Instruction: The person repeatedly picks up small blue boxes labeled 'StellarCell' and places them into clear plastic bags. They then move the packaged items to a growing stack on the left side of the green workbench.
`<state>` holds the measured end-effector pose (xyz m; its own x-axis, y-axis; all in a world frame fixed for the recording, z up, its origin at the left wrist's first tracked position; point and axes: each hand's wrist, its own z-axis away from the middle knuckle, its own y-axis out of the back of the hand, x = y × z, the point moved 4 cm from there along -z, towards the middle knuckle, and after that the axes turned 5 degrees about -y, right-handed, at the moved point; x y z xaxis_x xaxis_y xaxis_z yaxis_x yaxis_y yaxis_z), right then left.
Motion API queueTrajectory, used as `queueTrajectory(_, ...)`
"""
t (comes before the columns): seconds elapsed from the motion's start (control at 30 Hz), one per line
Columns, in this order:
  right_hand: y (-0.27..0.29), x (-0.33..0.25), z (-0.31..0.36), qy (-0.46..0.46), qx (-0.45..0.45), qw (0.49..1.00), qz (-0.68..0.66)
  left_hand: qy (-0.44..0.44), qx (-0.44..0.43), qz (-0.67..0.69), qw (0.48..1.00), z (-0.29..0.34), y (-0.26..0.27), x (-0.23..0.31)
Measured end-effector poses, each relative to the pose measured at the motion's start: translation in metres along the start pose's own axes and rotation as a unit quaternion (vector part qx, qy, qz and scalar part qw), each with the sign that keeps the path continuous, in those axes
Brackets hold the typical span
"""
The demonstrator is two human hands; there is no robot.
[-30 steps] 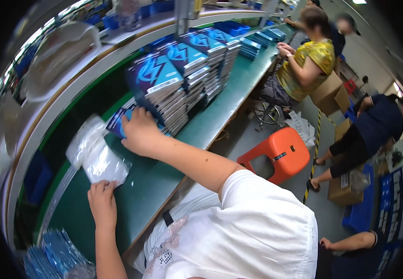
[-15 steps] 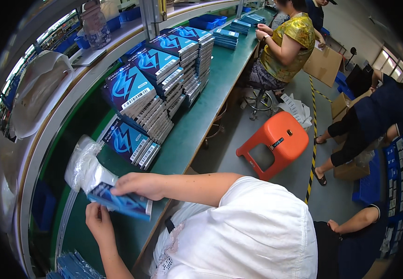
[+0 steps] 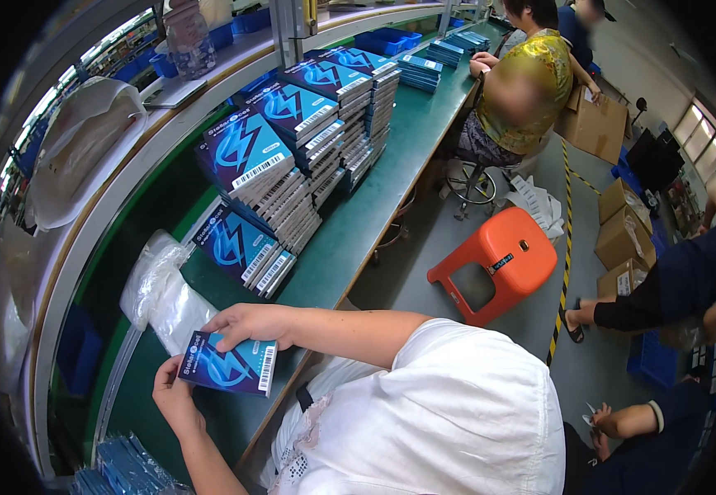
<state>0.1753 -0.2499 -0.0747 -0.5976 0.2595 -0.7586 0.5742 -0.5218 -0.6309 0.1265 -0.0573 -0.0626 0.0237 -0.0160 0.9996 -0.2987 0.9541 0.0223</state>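
A thin blue box (image 3: 242,373) with a lightning-bolt print and a white barcode label lies between my two hands, printed face up. My left hand (image 3: 174,396) pinches its left end. On its upper edge, my right hand (image 3: 252,323) grips it with the thumb across the printed face. Just beyond the box lies a pile of clear plastic bags (image 3: 172,297), partly covered by the box and my right hand. Close by stand tall stacks of matching boxes (image 3: 246,148), with a short stack (image 3: 230,243) in front of them.
Several plastic-wrapped blue packs (image 3: 131,466) lie near my left forearm on the green bench (image 3: 374,198). A shelf (image 3: 147,124) runs along the bench's far side. An orange stool (image 3: 498,260) stands on the floor. One co-worker (image 3: 531,91) sits farther along; others stand at the right.
The box has turned its printed face upward and come to rest between my hands. My left fingers now pinch its end. My view has shifted slightly, and co-workers at the right have moved.
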Motion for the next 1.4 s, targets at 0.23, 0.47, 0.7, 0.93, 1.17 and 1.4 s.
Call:
queueTrajectory(0.23, 0.007, 0.007, -0.004, 0.052, 0.089, 0.991, 0.086, -0.024, 0.011, -0.011, 1.000, 0.005, 0.003, 0.000)
queueTrajectory(0.47, 0.001, 0.018, -0.004, 0.137, 0.229, 0.955, 0.128, -0.218, -0.036, -0.284, 0.933, 0.030, -0.020, 0.026)
queueTrajectory(0.7, -0.035, 0.006, 0.012, 0.209, 0.204, 0.939, 0.181, -0.010, 0.012, 0.155, 0.988, 0.041, -0.014, 0.003)
queueTrajectory(0.93, -0.055, -0.006, 0.013, 0.301, 0.081, 0.844, 0.436, 0.016, 0.040, 0.250, 0.967, 0.032, 0.018, 0.003)
queueTrajectory(1.17, -0.073, -0.035, 0.027, 0.444, 0.140, 0.739, 0.488, -0.018, -0.130, 0.233, 0.964, 0.074, -0.031, 0.043)
queueTrajectory(1.4, -0.105, -0.022, 0.026, 0.557, 0.136, 0.705, 0.417, 0.066, -0.093, 0.325, 0.939, 0.079, -0.005, 0.030)
